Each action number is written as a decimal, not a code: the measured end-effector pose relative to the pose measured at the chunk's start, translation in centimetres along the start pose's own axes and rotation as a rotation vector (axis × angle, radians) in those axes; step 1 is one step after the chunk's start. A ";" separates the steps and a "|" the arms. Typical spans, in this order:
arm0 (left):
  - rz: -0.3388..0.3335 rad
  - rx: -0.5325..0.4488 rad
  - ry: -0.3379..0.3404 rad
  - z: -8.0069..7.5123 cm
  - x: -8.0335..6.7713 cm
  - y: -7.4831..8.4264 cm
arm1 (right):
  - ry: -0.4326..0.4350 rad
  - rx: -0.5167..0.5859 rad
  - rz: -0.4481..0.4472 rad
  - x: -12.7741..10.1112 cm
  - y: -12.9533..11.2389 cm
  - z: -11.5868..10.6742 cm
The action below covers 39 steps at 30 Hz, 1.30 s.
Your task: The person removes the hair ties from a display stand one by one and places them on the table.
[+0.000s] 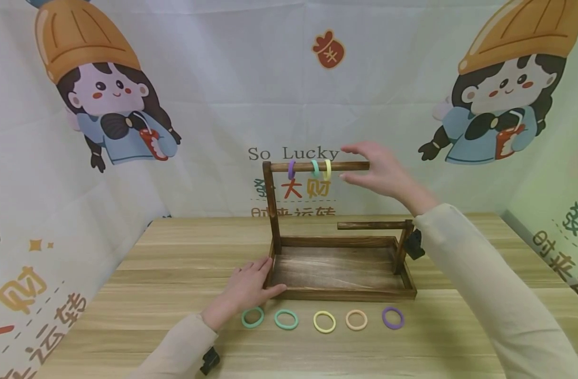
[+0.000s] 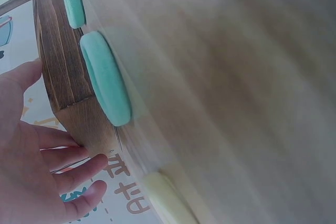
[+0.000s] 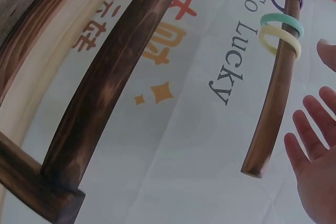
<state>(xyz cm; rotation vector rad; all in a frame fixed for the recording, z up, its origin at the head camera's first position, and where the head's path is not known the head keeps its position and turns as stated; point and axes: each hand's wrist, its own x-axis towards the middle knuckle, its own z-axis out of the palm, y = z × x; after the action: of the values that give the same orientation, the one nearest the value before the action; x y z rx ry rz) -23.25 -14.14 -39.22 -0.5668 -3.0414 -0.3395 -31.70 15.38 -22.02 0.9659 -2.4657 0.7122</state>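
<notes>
The place looked like a staged recording booth rather than a lived-in room: a pale wooden table (image 1: 175,263) stood enclosed on three sides by a printed cloth backdrop (image 1: 222,95) showing cartoon girls, Chinese characters and "So Lucky".

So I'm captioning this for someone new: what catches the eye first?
A dark wooden rack stands mid-table, its top rod carrying purple, green and yellow rings. The right hand hovers open at the rod's free end; the left hand rests against the rack's base, beside five loose rings.
</notes>
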 end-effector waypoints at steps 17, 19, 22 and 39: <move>0.019 0.003 0.002 -0.1 0.0 0.0 | -0.051 -0.033 0.052 1.4 -0.5 1.9; 0.019 0.004 0.002 -0.1 0.0 0.0 | -0.056 -0.046 0.059 1.5 -0.5 2.0; 0.017 0.002 0.005 -0.1 0.0 0.0 | -0.064 -0.063 0.067 1.8 -0.5 2.2; 0.023 0.013 0.012 -0.1 -0.1 0.0 | -0.123 -0.098 0.108 2.1 -0.6 2.5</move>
<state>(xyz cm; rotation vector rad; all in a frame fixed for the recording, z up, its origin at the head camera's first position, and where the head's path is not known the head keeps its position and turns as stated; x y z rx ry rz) -23.16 -14.16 -39.11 -0.5958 -3.0211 -0.3216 -33.15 12.44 -22.66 0.8695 -2.6501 0.5755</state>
